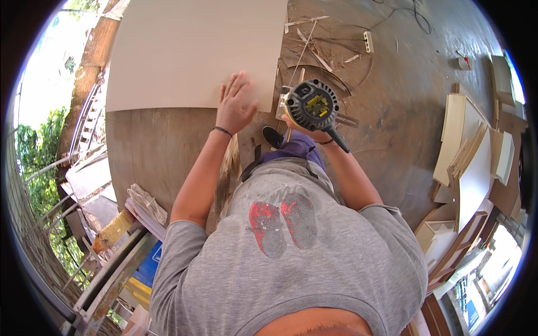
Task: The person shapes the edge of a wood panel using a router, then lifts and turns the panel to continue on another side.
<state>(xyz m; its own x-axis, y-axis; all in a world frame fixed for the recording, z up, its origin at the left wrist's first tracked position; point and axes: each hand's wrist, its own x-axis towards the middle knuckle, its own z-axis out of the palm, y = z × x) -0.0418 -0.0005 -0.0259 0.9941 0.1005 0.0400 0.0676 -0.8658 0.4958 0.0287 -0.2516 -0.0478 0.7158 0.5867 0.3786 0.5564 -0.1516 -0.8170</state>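
A large white board (196, 50) lies ahead of me, its near edge and right edge in sight. My left hand (236, 106) rests at the board's near edge with fingers stretched over its face, slightly blurred. By the board's near right corner, my right hand (305, 130) grips a black and yellow trim router (311, 105) from below. The tool is seen from its vented round top, with a black cord stub pointing back toward my forearm. Its body hides most of my right fingers, and the cutting end is not visible.
Wood offcuts (314, 47) and thin strips litter the floor right of the board, near a white power strip (367, 42). Cabinet panels and boxes (468, 145) stand along the right. At lower left are a rail (112, 274) and cloths (147, 204).
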